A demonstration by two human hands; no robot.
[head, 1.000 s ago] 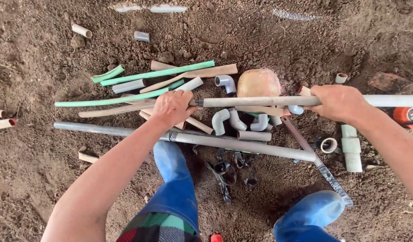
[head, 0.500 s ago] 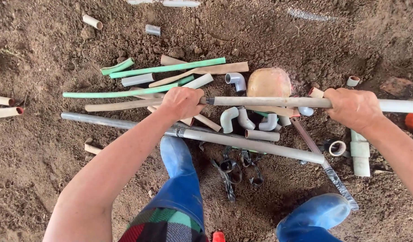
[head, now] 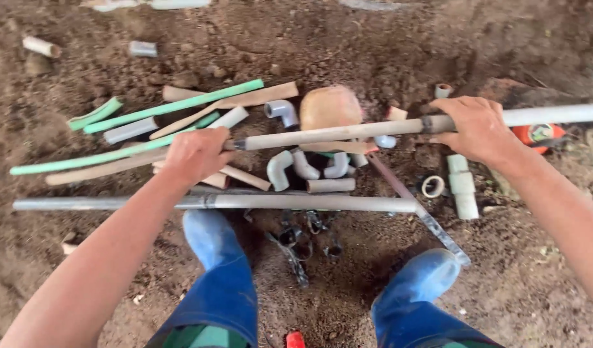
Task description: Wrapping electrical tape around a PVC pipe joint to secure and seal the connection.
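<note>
A long dirty-white pipe (head: 335, 133) runs across the middle of the view, held above the soil by both hands. My left hand (head: 196, 154) grips its left end. My right hand (head: 477, 125) is closed around it near a grey coupling, and the pipe goes on past the right edge. Under it lie grey elbow fittings (head: 306, 166) and short tan pipe pieces (head: 330, 185).
A long grey metal pipe (head: 212, 202) lies across the ground near my blue boots (head: 209, 237). Green pipes (head: 174, 105) and offcuts lie at left, a tan rounded block (head: 330, 106) at centre, a white fitting (head: 462, 187) and tape roll (head: 432, 186) at right.
Both hands have kept their grip while the white pipe rose slightly; my right hand has slid a little along it toward the coupling, and the view has shifted.
</note>
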